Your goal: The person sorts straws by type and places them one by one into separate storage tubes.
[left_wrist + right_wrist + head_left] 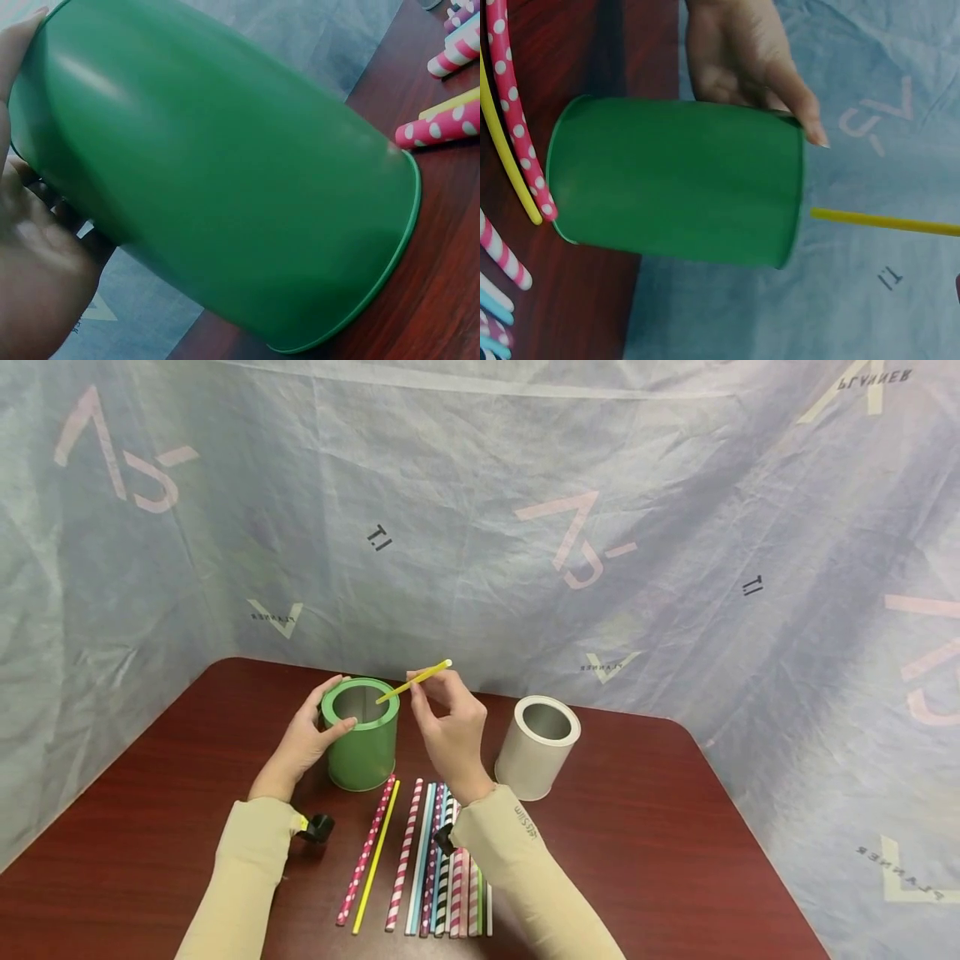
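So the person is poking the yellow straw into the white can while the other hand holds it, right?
Not quite. The yellow straw in the right hand goes into the green can, not the white can. The left hand holds the green can. The head view shows it.

A staged recording set rather than a lived-in room. Printed pale blue sheeting point(480, 510) hangs from 9 to 3 o'clock, walling in a dark wooden table point(675, 827) bearing craft props.
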Action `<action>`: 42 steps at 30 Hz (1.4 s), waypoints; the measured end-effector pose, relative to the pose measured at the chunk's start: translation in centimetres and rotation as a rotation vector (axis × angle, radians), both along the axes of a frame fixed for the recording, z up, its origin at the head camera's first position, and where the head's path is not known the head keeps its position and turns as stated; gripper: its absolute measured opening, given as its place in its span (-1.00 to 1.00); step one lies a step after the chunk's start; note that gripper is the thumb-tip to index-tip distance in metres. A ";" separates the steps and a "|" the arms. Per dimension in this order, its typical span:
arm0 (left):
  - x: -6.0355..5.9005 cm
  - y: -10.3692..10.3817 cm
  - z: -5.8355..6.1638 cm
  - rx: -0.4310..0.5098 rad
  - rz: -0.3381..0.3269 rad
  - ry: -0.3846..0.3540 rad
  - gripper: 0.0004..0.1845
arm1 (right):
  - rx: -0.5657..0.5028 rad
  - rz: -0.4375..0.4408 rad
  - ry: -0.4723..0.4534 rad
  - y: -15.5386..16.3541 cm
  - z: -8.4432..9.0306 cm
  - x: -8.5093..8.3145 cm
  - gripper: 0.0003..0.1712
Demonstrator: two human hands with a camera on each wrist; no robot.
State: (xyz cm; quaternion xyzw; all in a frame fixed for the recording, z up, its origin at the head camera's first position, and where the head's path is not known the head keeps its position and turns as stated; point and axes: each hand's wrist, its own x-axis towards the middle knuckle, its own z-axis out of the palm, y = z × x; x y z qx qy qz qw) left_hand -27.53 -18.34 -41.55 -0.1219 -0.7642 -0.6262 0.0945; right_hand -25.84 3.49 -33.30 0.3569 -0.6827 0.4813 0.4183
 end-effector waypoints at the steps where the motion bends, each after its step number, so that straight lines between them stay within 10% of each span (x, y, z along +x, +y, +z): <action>1: 0.0 0.0 -0.1 0.001 -0.001 -0.001 -0.20 | 0.000 0.005 -0.008 -0.2 -0.3 -0.1 -0.86; 14: -0.2 0.1 -0.1 0.007 -0.002 0.005 -0.20 | 0.043 -0.023 -0.211 -2.5 -3.1 -0.9 -0.86; 42: -0.2 0.0 -0.2 -0.023 0.022 0.022 -0.20 | 0.340 -0.265 -0.438 -4.3 -3.6 -1.0 -0.86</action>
